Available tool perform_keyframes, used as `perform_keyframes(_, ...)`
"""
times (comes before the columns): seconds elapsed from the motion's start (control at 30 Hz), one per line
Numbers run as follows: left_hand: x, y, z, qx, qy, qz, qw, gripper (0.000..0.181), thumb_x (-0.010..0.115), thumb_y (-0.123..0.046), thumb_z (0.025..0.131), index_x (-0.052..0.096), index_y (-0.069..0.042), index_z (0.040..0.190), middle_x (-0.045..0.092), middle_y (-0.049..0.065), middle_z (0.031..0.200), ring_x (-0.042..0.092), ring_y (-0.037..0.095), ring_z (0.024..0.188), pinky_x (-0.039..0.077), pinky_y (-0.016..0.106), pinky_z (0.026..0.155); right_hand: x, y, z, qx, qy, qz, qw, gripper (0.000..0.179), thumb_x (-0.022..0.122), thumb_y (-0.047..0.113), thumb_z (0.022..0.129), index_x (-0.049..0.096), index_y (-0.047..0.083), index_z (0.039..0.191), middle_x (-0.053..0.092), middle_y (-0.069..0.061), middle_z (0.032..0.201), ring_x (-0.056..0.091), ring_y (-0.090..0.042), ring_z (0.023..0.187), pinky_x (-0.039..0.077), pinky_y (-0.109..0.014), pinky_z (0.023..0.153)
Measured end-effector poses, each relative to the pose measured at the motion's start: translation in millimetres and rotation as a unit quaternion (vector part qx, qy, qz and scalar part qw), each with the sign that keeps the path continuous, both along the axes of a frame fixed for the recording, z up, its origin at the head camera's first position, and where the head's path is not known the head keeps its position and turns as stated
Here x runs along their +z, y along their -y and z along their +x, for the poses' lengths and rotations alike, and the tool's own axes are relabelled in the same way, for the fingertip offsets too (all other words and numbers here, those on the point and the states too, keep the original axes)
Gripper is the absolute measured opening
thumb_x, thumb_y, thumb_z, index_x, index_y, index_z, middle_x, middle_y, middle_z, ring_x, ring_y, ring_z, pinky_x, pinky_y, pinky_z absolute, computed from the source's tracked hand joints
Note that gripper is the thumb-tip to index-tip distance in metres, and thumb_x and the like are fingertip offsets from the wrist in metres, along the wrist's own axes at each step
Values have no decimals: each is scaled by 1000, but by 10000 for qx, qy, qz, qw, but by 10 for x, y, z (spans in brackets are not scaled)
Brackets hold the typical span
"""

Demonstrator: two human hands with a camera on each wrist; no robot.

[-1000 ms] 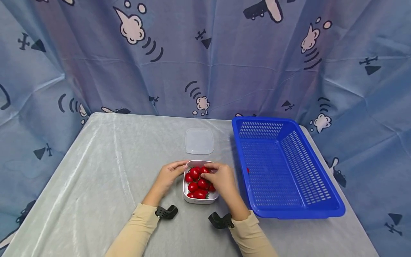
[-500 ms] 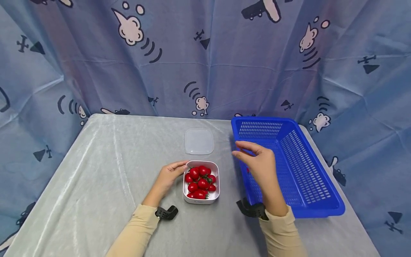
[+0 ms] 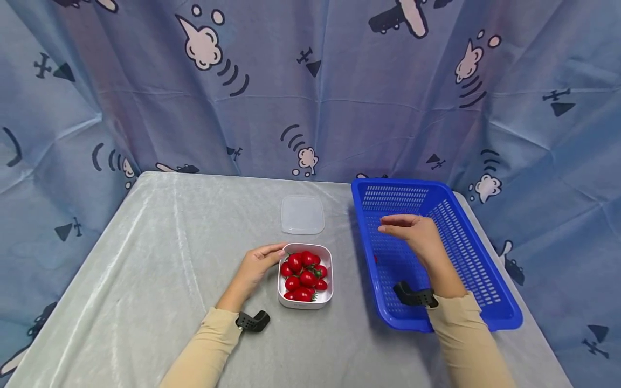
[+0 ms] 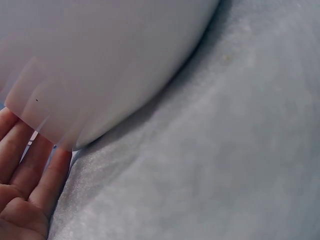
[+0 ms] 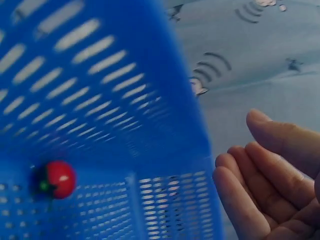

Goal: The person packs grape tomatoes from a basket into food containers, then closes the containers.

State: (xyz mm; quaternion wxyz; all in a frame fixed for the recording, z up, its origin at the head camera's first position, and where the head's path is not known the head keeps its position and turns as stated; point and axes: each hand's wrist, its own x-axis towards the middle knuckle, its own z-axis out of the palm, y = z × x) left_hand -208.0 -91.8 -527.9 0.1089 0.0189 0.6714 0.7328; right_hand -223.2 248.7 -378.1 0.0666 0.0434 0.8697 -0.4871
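Observation:
A white square box [image 3: 304, 305] holding several red cherry tomatoes [image 3: 308, 278] stands on the table. My left hand [image 3: 254, 268] rests against its left side, near the far corner. In the left wrist view the fingers [image 4: 52, 175] lie straight along the white wall. Over the blue plastic basket [image 3: 367, 242] hovers my right hand [image 3: 419, 237], thumb and fingers apart with nothing visible between them. One cherry tomato [image 5: 62, 178] with a green stem lies inside the basket; the basket's left wall hides most of it from the head view.
A translucent square lid [image 3: 302, 214] lies behind the box. The pale cloth-covered table [image 3: 145, 269] stretches out to the left. A blue patterned curtain [image 3: 271, 81] hangs behind the table's far edge.
My right hand has left the tomato box and moved right, over the blue basket. The left hand stays against the box.

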Motion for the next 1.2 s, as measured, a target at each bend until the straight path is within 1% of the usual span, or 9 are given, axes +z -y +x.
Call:
perform_keyframes(0.07, -4, -2, -1, 27, -12, -30, 10000, 37, 66, -15, 95, 64, 5, 127, 68, 15, 128, 63, -2, 105, 50, 19, 95, -74, -45, -45, 154, 212, -29, 9997, 53, 75, 31, 89, 64, -3, 128, 75, 0, 112, 66, 6, 89, 54, -19, 89)
perform_keyframes(0.13, -7, -5, -1, 48, -28, -51, 10000, 37, 66, -15, 95, 65, 5, 127, 69, 12, 126, 63, -1, 106, 50, 19, 95, -167, -95, -106, 338, 502, -154, 9980, 54, 75, 29, 90, 62, -4, 131, 74, -4, 116, 68, 4, 91, 56, -23, 92)
perform_keyframes(0.2, -11, -8, 0, 48, -26, -54, 10000, 37, 66, -15, 95, 65, 5, 127, 70, 10, 124, 63, -1, 105, 50, 19, 95, -266, -144, -163, 511, 823, -273, 9949, 56, 74, 28, 90, 60, -5, 132, 74, -3, 115, 69, 2, 92, 56, -26, 94)
perform_keyframes(0.3, -21, -20, 1, 54, 20, 17, 10000, 37, 66, -13, 95, 64, 5, 127, 70, 11, 124, 63, -1, 104, 51, 19, 94, -408, -229, -226, 655, 1260, -381, 9891, 55, 74, 25, 91, 59, -7, 133, 76, 0, 110, 70, -1, 94, 55, -31, 97)
perform_keyframes(0.43, -26, -21, 6, 28, 51, 69, 10000, 37, 65, -11, 95, 64, 6, 127, 68, 16, 127, 64, -2, 102, 51, 19, 95, -557, -311, -254, 688, 1641, -448, 9830, 53, 73, 20, 91, 58, -10, 131, 76, 2, 106, 70, -2, 93, 54, -36, 99)
perform_keyframes(0.53, -11, -15, 9, 3, 4, 31, 10000, 38, 65, -13, 95, 63, 6, 127, 67, 17, 128, 63, -3, 103, 50, 19, 95, -618, -321, -261, 745, 1800, -590, 9791, 53, 74, 17, 90, 57, -13, 130, 75, 3, 103, 70, -3, 91, 57, -35, 94)
perform_keyframes(0.67, 10, -10, 5, 27, 6, 0, 10000, 38, 66, -15, 95, 63, 6, 128, 67, 16, 128, 62, -3, 104, 50, 19, 96, -651, -285, -267, 822, 1898, -730, 9756, 50, 74, 12, 88, 58, -15, 127, 75, 3, 97, 70, -3, 86, 59, -30, 87)
perform_keyframes(0.87, 21, -9, 6, 32, 11, -19, 10000, 38, 65, -13, 95, 63, 6, 127, 66, 18, 129, 63, -3, 104, 50, 19, 96, -680, -211, -266, 1020, 1974, -602, 9731, 45, 72, 5, 89, 58, -18, 125, 75, -1, 98, 69, -4, 83, 59, -31, 87)
perform_keyframes(1.2, 13, -20, 3, 7, -2, 41, 10000, 37, 65, -13, 95, 64, 6, 127, 67, 19, 128, 63, -3, 102, 51, 19, 94, -738, -170, -245, 989, 1616, -243, 9816, 41, 75, 1, 83, 62, -17, 117, 76, -3, 93, 69, -3, 78, 60, -24, 77)
